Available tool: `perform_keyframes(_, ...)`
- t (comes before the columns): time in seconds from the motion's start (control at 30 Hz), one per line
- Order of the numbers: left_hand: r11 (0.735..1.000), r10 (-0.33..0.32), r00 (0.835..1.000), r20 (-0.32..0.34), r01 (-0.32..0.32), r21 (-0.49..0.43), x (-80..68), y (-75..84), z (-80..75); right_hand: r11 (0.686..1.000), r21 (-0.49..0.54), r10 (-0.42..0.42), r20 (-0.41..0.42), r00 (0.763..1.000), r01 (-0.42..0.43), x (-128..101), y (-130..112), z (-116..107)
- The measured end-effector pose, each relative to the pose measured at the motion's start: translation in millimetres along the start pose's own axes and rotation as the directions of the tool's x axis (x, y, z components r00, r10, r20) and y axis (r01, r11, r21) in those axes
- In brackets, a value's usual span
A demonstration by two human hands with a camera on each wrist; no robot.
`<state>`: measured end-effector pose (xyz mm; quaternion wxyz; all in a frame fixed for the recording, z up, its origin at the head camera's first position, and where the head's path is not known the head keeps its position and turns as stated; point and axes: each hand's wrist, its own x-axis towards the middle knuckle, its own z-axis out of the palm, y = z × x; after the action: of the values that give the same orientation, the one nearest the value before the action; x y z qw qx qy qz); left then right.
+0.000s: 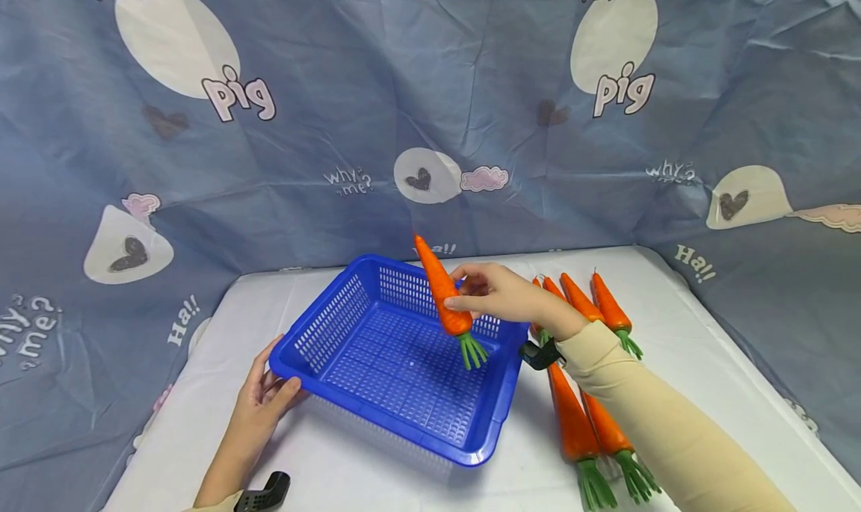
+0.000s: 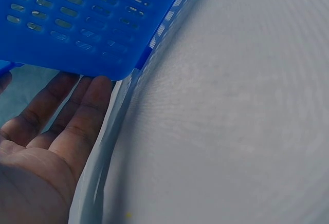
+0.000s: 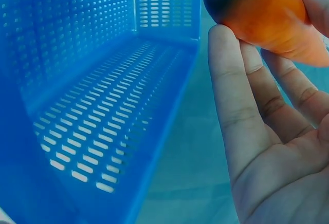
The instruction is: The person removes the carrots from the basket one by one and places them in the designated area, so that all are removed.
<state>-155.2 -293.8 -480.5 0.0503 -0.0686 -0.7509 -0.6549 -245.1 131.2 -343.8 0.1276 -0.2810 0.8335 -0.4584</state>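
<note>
Right hand [image 1: 498,297] pinches carrot [image 1: 440,288] over basket [image 1: 397,355]; left hand [image 1: 264,401], fingers seemingly straight, touches basket corner.

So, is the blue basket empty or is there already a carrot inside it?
Empty. The blue basket shows only its bare slotted floor; the carrot is held above it by the right hand, not lying in it.

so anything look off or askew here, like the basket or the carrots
The blue basket is tilted, its left end lifted off the table by the left hand. The right hand holds one carrot over it.
</note>
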Motion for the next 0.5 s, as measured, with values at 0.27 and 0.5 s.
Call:
perform_keyframes(0.27, 1.0, 0.0, 1.0, 0.006, 0.0, 0.0, 1.4, -2.5, -0.8, 0.999, 0.016, 0.033, -0.029, 0.999, -0.033, -15.1, 4.7, -15.2)
perform_keyframes(0.5, 1.0, 0.019, 1.0, 0.005, -0.019, -0.008, 0.7, -1.4, -0.8, 0.996, 0.06, 0.078, -0.075, 0.994, -0.073, -32.9, 11.4, -27.4)
